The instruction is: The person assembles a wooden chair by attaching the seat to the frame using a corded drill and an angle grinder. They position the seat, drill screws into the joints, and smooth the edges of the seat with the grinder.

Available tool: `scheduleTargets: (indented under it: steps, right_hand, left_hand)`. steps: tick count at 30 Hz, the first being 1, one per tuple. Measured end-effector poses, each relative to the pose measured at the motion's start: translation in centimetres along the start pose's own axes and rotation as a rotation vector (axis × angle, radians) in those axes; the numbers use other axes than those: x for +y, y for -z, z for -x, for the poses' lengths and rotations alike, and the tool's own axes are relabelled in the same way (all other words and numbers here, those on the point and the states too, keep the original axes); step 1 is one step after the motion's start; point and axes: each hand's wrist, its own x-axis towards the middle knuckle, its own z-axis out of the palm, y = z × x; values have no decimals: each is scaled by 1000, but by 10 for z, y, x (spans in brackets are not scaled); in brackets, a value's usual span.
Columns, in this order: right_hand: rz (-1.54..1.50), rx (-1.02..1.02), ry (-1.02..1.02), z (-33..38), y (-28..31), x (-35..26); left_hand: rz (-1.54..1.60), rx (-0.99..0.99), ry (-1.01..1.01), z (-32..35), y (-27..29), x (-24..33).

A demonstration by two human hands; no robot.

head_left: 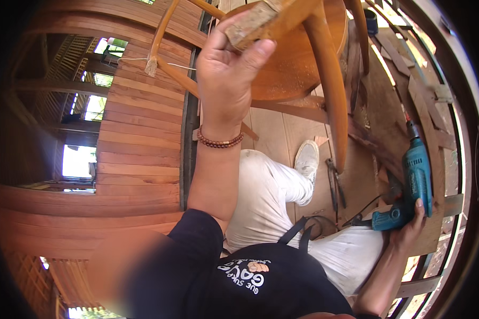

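An orange-brown varnished wooden chair (pixel 290 74) lies tipped over in front of me, its curved legs pointing various ways. My left hand (pixel 231 69), with a beaded bracelet at the wrist, is closed around a rough, unvarnished wooden block (pixel 253 25) at the chair's upper part. The fingers' far side is hidden behind the wood. Far to the right, my right hand (pixel 410 226) grips the rear of a teal corded power drill (pixel 419 167) beside my knee. The drill's chuck points away from me; some of that hand's fingers are hidden by the tool.
Pincers (pixel 333 186) with long handles lie on the plank floor near my white shoe (pixel 307 157). Loose boards (pixel 388 111) and a slatted railing line the right side. A plank wall (pixel 138 127) rises at left. String (pixel 150 65) is tied round a chair rail.
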Motion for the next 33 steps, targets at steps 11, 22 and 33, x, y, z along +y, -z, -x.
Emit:
scheduleTargets:
  steps: [11, 22, 33]
  right_hand:
    - [21, 1, 13, -22, -21, -9]
    - [137, -31, 59, -65, -6, -1]
    - [106, -68, 37, -64, -12, -1]
  left_hand:
    - [77, 34, 78, -4, -7, 27]
    - [73, 26, -22, -4, -8, 9]
    - [-496, 101, -419, -2, 1, 9]
